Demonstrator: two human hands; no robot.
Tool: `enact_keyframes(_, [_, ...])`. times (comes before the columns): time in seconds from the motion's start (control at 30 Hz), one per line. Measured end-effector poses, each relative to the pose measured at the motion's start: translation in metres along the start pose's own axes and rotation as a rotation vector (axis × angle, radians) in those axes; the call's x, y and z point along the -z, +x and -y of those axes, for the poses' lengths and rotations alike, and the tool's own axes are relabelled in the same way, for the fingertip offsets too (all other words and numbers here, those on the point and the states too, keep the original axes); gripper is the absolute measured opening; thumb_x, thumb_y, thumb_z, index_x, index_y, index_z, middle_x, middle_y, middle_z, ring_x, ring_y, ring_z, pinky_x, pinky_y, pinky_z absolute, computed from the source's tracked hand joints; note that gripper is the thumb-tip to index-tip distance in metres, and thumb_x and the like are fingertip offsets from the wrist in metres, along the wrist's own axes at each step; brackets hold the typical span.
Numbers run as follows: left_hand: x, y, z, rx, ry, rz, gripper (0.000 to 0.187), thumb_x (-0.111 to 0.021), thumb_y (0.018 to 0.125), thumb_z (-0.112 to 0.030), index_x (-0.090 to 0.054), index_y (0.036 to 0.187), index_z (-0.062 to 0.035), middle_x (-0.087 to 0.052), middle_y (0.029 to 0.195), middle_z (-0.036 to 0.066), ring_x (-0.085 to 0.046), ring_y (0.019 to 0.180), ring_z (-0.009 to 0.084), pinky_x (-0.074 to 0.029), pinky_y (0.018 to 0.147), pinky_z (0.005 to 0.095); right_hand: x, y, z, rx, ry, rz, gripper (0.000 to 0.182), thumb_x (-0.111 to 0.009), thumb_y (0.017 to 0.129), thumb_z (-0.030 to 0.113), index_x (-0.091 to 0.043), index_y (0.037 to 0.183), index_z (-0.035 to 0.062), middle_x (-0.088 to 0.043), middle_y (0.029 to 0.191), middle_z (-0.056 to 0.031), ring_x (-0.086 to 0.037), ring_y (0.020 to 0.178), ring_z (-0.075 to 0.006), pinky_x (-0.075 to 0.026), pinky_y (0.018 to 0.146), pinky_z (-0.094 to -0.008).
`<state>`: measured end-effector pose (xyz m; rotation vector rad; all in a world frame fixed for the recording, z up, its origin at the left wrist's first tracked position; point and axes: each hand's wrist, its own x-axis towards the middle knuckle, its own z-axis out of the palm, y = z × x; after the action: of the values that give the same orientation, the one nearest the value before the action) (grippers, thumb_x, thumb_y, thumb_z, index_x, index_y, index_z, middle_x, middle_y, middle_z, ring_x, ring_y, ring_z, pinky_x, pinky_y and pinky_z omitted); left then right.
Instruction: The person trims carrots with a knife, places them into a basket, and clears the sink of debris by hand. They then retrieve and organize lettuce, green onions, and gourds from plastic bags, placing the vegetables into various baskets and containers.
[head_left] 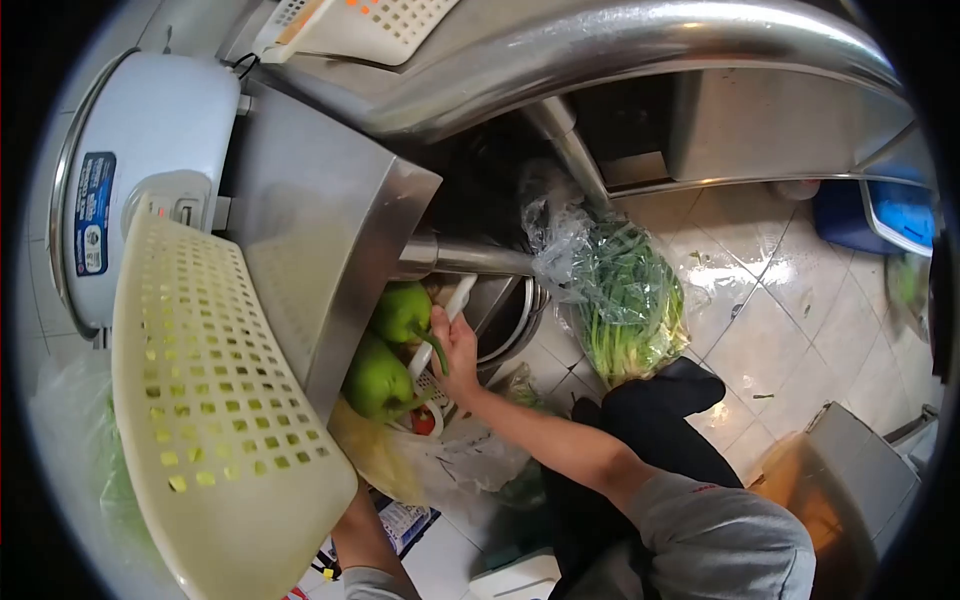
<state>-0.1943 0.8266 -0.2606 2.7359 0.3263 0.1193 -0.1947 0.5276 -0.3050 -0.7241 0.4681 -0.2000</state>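
Observation:
My right hand (455,358) reaches under the metal table and is closed on the white rim of a basket (458,298). Beside its fingers lie two large green gourds (378,380) with thick stems, and a small red vegetable (423,420) shows below them. My left forearm comes up from the bottom, but its hand is hidden behind a pale yellow perforated basket (215,400). That basket is tilted on its side, close to the camera. Whether my left hand touches it cannot be seen.
A clear plastic bag of green leafy stalks (630,300) lies on the tiled floor (790,330). The steel table (330,220) has a sharp corner above my right hand. A white appliance (150,150) stands left; a blue container (860,215) sits far right.

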Motion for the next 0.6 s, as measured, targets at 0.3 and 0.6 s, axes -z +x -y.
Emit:
enact_keyframes(0.3, [0.018,0.039,-0.011,-0.028,0.1,0.022,0.047,-0.056,0.076,-0.017,-0.042,0.12,-0.0082,-0.039,0.123,0.014,-0.039,0.111,0.0305,-0.031,0.093,0.0415,-0.051,0.126,-0.086,0.671,-0.176,-0.13,0.012,-0.046,0.084,0.012,-0.045,0.082,0.0003,-0.044,0.074,-0.0151,-0.048,0.059,-0.0297,-0.041,0.059,-0.0407])
enact_keyframes(0.6, [-0.028,0.054,-0.021,-0.139,0.186,0.005,0.054,-0.059,0.075,-0.019,-0.04,0.124,-0.0118,-0.034,0.132,0.012,-0.034,0.119,0.0297,-0.028,0.098,0.0427,-0.069,0.156,-0.019,0.46,-0.679,-0.423,0.054,-0.056,0.078,0.015,-0.028,0.122,0.001,-0.045,0.098,-0.029,-0.053,0.075,-0.0434,-0.044,0.064,-0.0473])
